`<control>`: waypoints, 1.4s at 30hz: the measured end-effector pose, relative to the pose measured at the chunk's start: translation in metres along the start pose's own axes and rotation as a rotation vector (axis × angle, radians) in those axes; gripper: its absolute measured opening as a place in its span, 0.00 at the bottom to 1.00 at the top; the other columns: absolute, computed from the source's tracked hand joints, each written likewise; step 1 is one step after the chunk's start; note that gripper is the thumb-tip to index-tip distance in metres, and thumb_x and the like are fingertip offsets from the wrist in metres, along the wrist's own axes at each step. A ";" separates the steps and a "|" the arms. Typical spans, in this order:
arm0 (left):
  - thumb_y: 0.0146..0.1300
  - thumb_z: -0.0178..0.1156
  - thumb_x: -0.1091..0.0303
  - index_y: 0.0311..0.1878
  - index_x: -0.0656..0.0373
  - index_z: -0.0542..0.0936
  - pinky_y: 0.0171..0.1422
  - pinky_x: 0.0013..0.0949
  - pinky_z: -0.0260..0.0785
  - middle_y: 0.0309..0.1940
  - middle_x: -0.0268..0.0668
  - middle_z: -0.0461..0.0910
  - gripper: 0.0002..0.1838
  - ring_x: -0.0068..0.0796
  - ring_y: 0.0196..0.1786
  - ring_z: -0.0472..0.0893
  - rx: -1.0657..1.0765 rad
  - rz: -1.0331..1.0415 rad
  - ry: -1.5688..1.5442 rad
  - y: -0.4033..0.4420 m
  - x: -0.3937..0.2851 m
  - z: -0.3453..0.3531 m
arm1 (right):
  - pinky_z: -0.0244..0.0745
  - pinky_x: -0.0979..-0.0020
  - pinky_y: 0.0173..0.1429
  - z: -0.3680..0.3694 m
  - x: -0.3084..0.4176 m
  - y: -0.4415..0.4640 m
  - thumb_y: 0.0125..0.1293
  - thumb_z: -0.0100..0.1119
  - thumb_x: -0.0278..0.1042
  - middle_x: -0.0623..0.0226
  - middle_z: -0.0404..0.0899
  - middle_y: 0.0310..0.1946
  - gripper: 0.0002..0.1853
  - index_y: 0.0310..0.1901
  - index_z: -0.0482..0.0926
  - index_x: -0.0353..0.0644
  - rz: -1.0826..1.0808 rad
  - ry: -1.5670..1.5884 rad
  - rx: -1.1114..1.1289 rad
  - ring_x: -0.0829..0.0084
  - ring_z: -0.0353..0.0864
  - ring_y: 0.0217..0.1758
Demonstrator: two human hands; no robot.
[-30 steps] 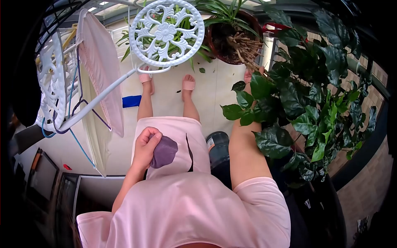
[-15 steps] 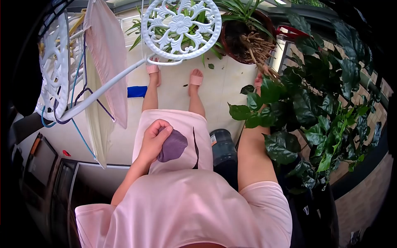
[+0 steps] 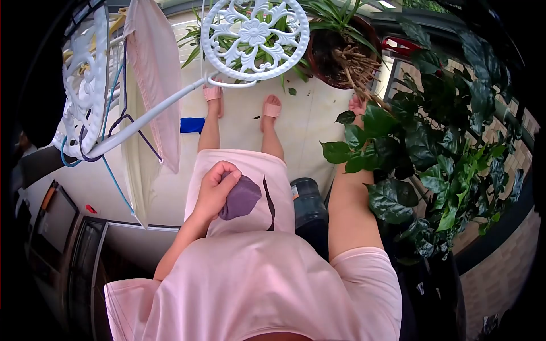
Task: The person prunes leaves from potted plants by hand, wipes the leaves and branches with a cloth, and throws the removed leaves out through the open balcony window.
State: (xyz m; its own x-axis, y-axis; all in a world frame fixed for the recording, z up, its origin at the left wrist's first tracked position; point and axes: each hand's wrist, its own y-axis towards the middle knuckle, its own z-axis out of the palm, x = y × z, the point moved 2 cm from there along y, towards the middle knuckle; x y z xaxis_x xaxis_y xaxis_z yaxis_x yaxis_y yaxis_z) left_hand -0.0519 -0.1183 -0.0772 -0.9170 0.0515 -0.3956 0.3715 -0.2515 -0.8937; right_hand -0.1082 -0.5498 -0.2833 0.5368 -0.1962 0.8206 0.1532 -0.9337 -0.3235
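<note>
A purple cloth (image 3: 241,198) is bunched in my left hand (image 3: 219,187), whose fingers are closed round its upper left edge in front of my pink clothes (image 3: 250,267). My right arm reaches forward on the right side. At its end my right hand (image 3: 356,104) is by the bare brown stems (image 3: 355,65) of a potted plant (image 3: 325,57), partly covered by stems and leaves. Whether its fingers grip a stem cannot be made out. Broad dark green leaves (image 3: 392,200) hang over the right forearm.
White ornate metal stands (image 3: 255,33) and hanging cloths (image 3: 152,79) are at the upper left. A large water bottle (image 3: 310,204) is left of my right arm. A blue item (image 3: 192,125) and fallen leaves (image 3: 292,91) lie on the floor.
The view has shifted, so the stands, plants and feet appear further right and slightly higher. My left hand still holds the purple cloth, and my right hand stays by the stems.
</note>
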 end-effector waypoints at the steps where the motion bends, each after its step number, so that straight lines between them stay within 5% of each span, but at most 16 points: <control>1: 0.64 0.55 0.70 0.35 0.60 0.74 0.37 0.19 0.64 0.28 0.26 0.73 0.04 0.12 0.32 0.69 -0.005 0.004 -0.006 -0.001 -0.001 -0.001 | 0.71 0.64 0.39 -0.003 0.001 -0.003 0.65 0.46 0.41 0.64 0.78 0.29 0.12 0.43 0.71 0.44 0.002 -0.001 0.001 0.65 0.78 0.32; 17: 0.63 0.56 0.70 0.37 0.60 0.74 0.39 0.19 0.65 0.31 0.26 0.74 0.04 0.13 0.33 0.70 0.141 0.134 0.089 -0.017 -0.032 0.035 | 0.71 0.64 0.39 -0.082 0.059 -0.102 0.66 0.46 0.41 0.64 0.79 0.29 0.11 0.43 0.71 0.44 -0.005 -0.098 0.090 0.66 0.79 0.32; 20: 0.62 0.57 0.69 0.40 0.59 0.74 0.41 0.20 0.65 0.31 0.27 0.74 0.06 0.14 0.33 0.71 0.247 0.307 0.380 -0.023 -0.053 0.055 | 0.72 0.64 0.39 -0.091 0.073 -0.129 0.66 0.46 0.40 0.64 0.79 0.29 0.11 0.43 0.71 0.44 -0.029 -0.173 0.144 0.66 0.80 0.31; 24: 0.56 0.60 0.68 0.43 0.61 0.74 0.38 0.26 0.67 0.30 0.35 0.76 0.13 0.24 0.32 0.75 0.718 0.458 1.020 -0.062 -0.108 0.141 | 0.72 0.64 0.38 -0.085 0.084 -0.166 0.66 0.46 0.40 0.64 0.79 0.29 0.11 0.43 0.71 0.44 -0.098 -0.312 0.246 0.66 0.80 0.31; 27: 0.52 0.60 0.70 0.51 0.57 0.73 0.35 0.36 0.71 0.26 0.41 0.78 0.21 0.38 0.32 0.80 0.794 0.867 1.477 -0.057 -0.095 0.207 | 0.72 0.65 0.38 -0.064 0.085 -0.180 0.66 0.46 0.40 0.64 0.79 0.29 0.11 0.43 0.71 0.44 -0.168 -0.414 0.325 0.66 0.80 0.31; 30: 0.50 0.59 0.71 0.59 0.53 0.67 0.36 0.43 0.71 0.30 0.44 0.79 0.29 0.47 0.35 0.80 0.816 0.846 1.978 -0.022 -0.069 0.254 | 0.72 0.65 0.38 -0.049 0.084 -0.190 0.66 0.46 0.40 0.64 0.80 0.29 0.11 0.43 0.71 0.44 -0.206 -0.472 0.378 0.66 0.80 0.31; 34: 0.51 0.65 0.61 0.66 0.55 0.60 0.41 0.45 0.71 0.45 0.46 0.76 0.39 0.50 0.41 0.77 0.727 1.721 1.207 -0.018 -0.078 0.307 | 0.72 0.65 0.38 -0.039 0.079 -0.190 0.66 0.46 0.40 0.64 0.80 0.29 0.11 0.43 0.71 0.45 -0.223 -0.525 0.439 0.66 0.81 0.31; 35: 0.50 0.66 0.59 0.64 0.56 0.62 0.40 0.43 0.71 0.42 0.46 0.77 0.38 0.48 0.40 0.78 0.752 1.759 1.123 0.000 -0.084 0.319 | 0.72 0.65 0.38 -0.040 0.077 -0.189 0.66 0.46 0.40 0.64 0.80 0.29 0.11 0.44 0.71 0.45 -0.216 -0.526 0.448 0.66 0.81 0.31; 38: 0.51 0.66 0.58 0.56 0.61 0.68 0.39 0.38 0.71 0.33 0.44 0.79 0.31 0.39 0.34 0.79 0.494 1.333 1.521 -0.040 -0.132 0.351 | 0.72 0.65 0.38 -0.060 0.056 -0.186 0.66 0.46 0.40 0.63 0.80 0.29 0.11 0.44 0.72 0.45 -0.144 -0.541 0.476 0.66 0.81 0.31; 40: 0.52 0.66 0.56 0.57 0.56 0.71 0.41 0.39 0.71 0.34 0.49 0.81 0.30 0.43 0.36 0.81 0.327 1.290 1.627 -0.042 -0.164 0.365 | 0.72 0.65 0.38 -0.090 0.032 -0.185 0.66 0.46 0.40 0.63 0.80 0.29 0.11 0.44 0.72 0.45 -0.041 -0.533 0.471 0.66 0.81 0.31; 42: 0.50 0.65 0.62 0.58 0.59 0.69 0.41 0.38 0.71 0.35 0.49 0.81 0.31 0.42 0.36 0.80 0.269 1.008 1.770 -0.043 -0.183 0.374 | 0.73 0.69 0.34 -0.125 0.001 -0.184 0.65 0.44 0.34 0.63 0.79 0.25 0.10 0.42 0.72 0.41 0.077 -0.471 0.412 0.69 0.80 0.26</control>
State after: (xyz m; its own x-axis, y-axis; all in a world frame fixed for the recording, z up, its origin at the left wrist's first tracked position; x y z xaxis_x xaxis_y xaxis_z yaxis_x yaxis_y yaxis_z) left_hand 0.0457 -0.4783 0.1131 0.7232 0.4727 -0.5035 0.3707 -0.8808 -0.2944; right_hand -0.2399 -0.4157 -0.1642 0.8524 -0.0174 0.5226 0.3563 -0.7121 -0.6050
